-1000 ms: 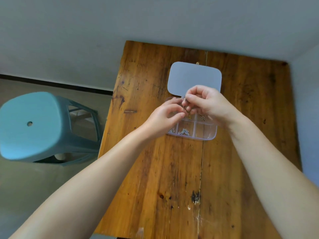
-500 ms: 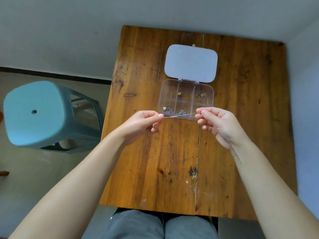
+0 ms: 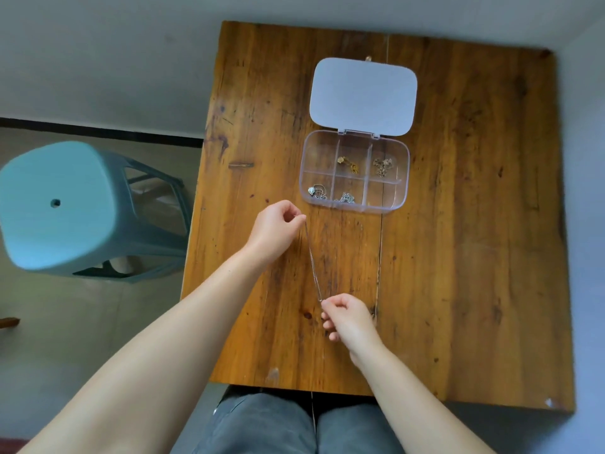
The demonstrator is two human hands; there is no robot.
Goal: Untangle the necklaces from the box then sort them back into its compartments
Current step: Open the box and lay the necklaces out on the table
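A thin silver necklace (image 3: 312,258) is stretched taut between my two hands above the wooden table (image 3: 458,257). My left hand (image 3: 276,229) pinches its far end just in front of the box. My right hand (image 3: 348,317) pinches its near end, closer to me. The clear plastic box (image 3: 404,191) lies open with its white lid (image 3: 363,96) folded back. A gold necklace (image 3: 348,163) and a dull silver one (image 3: 383,166) sit in the back row. Two silver necklaces (image 3: 317,192) (image 3: 346,198) lie in the front row's left and middle compartments.
A teal plastic stool (image 3: 65,204) stands on the floor left of the table. The table's near edge is above my grey-trousered knees (image 3: 294,424). A wall runs along the table's far side and right side.
My hands came back from the box with a necklace. It was held level between them; now my right hand has drawn its end toward me, so the chain runs front to back.
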